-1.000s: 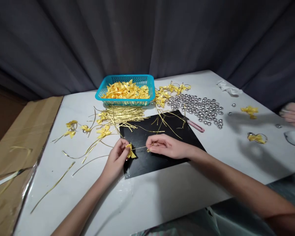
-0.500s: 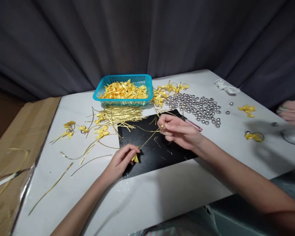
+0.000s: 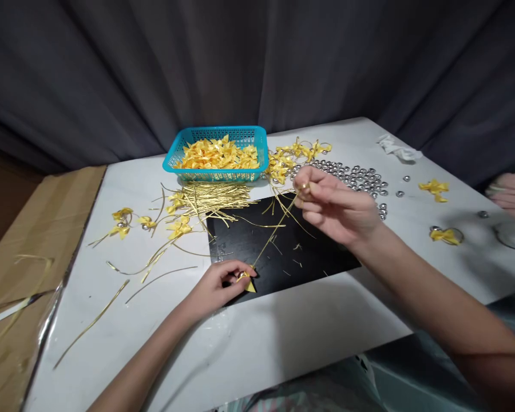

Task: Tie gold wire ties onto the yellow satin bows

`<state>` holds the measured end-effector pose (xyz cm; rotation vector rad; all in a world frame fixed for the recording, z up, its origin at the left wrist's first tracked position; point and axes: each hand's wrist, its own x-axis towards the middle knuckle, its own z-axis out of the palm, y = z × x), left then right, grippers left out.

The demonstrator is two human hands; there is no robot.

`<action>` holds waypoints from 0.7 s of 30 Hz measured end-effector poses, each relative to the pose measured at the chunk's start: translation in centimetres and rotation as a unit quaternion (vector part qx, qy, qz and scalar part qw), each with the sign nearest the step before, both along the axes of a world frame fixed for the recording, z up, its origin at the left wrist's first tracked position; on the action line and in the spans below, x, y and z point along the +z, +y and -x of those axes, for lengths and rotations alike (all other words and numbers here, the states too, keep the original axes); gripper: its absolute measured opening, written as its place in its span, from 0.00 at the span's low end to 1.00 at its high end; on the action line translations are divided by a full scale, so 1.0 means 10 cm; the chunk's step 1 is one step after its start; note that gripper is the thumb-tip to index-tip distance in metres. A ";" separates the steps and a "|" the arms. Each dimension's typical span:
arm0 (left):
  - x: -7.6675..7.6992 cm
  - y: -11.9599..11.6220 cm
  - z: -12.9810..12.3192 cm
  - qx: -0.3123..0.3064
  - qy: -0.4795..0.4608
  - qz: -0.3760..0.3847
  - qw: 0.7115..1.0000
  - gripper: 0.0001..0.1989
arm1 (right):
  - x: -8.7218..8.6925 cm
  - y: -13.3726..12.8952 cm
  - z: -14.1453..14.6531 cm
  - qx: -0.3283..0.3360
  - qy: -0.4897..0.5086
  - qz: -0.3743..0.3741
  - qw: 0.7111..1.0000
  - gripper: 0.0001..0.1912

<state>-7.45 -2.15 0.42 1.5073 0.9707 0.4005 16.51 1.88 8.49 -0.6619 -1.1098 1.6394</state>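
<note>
While the left hand (image 3: 218, 284) pinches a yellow bow (image 3: 250, 286), the right hand (image 3: 341, 212) grips a gold cord (image 3: 266, 246) taut.
Both grips closed; bow at the black mat's (image 3: 326, 254) seven o'clock, cord running toward one o'clock.

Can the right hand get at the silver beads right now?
Probably, yes: the right hand appears close to the silver beads, with no visible barrier between. It pinches a gold strand running to the yellow ribbon bow in the left hand, though, so it may need to let go first.
</note>
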 end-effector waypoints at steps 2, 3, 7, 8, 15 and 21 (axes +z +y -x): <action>0.02 -0.01 0.01 0.002 -0.017 0.024 1.000 0.10 | 0.02 0.14 -0.12 0.017 -0.085 -0.076 0.993 0.09; 0.02 -0.01 0.01 0.009 -0.036 0.043 0.998 0.10 | 0.03 0.22 -0.17 0.008 -0.136 -0.107 0.985 0.10; 0.04 -0.05 0.00 0.052 -0.141 0.144 0.978 0.17 | 0.04 0.52 -0.30 -0.005 -0.365 -0.148 0.919 0.07; 0.05 -0.06 -0.01 0.065 -0.158 0.160 0.972 0.17 | 0.03 0.57 -0.29 -0.015 -0.412 -0.142 0.900 0.05; 0.13 -0.06 -0.04 0.209 -0.210 0.203 0.933 0.19 | -0.16 0.64 -0.25 -0.268 -0.364 -0.072 0.889 0.03; 0.19 -0.03 0.02 0.202 -0.129 0.052 0.970 0.18 | -0.10 0.56 -0.39 -0.077 -0.361 -0.092 0.925 0.09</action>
